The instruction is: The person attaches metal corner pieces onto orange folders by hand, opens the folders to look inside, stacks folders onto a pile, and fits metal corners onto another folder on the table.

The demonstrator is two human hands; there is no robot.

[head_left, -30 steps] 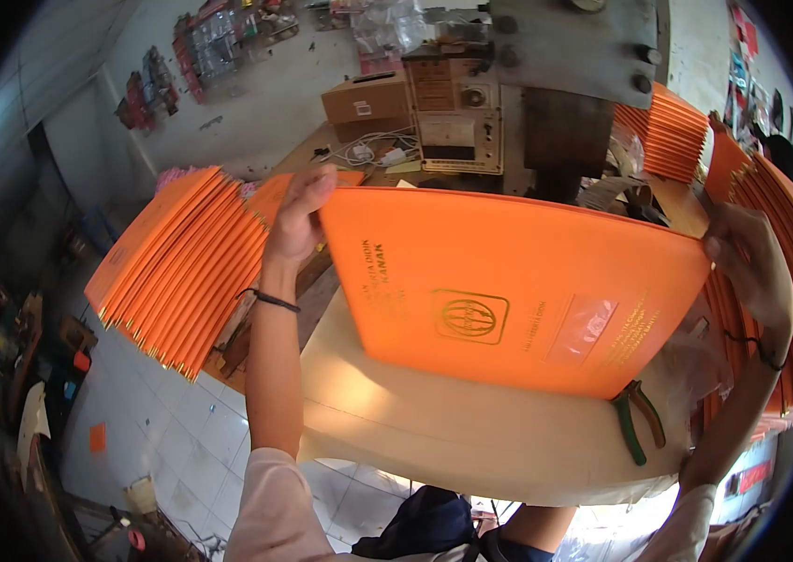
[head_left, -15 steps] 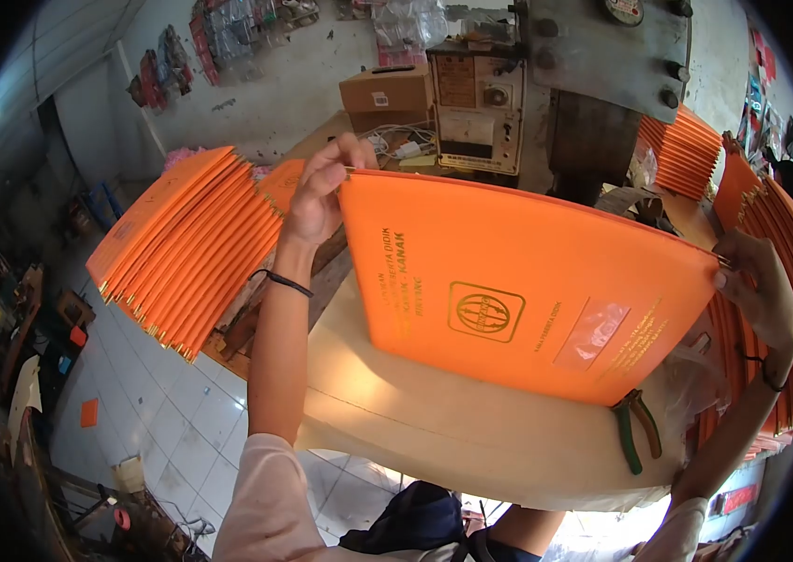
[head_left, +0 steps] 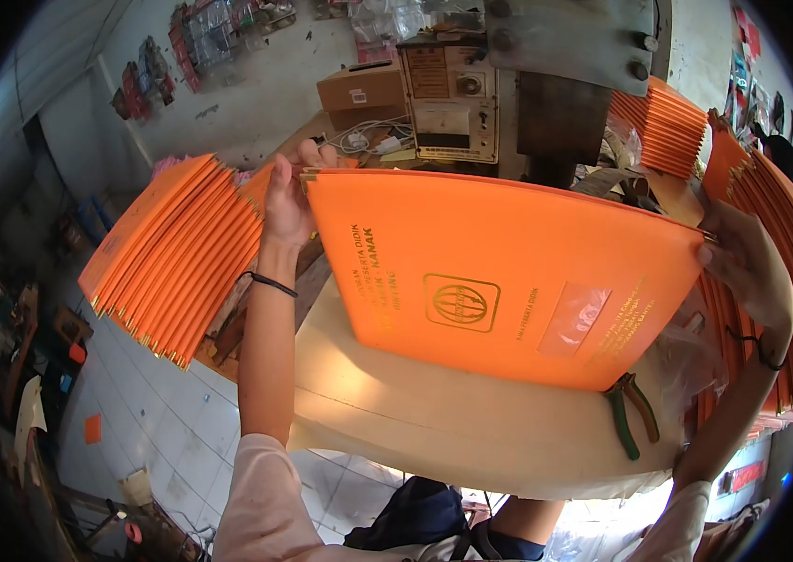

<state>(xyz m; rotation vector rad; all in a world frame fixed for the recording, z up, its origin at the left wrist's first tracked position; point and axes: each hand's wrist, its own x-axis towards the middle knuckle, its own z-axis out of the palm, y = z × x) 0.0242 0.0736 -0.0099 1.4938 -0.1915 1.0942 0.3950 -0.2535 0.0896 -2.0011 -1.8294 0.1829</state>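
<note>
An orange folder (head_left: 499, 281) with gold lettering, a globe emblem and a clear window stands tilted upright, its lower edge on the pale tabletop (head_left: 434, 412). Layers show along its top edge, so it may be more than one folder. At its upper left corner is my left hand (head_left: 290, 201), with thumb and fingers apart and the palm side against the metal-tipped corner. My right hand (head_left: 750, 267) grips the upper right corner, thumb in front. Green-handled pliers (head_left: 632, 417) lie by the folder's lower right corner.
A fanned stack of orange folders (head_left: 172, 262) stands on the left, with more folders (head_left: 771, 244) at right and another pile (head_left: 663, 126) behind. A machine control box (head_left: 453, 103), a cardboard box (head_left: 359, 89) and white cables (head_left: 373, 139) are at the back.
My left thumb and fingers have loosened from their pinch on the corner and spread apart. The view has shifted slightly, while my right hand keeps its hold.
</note>
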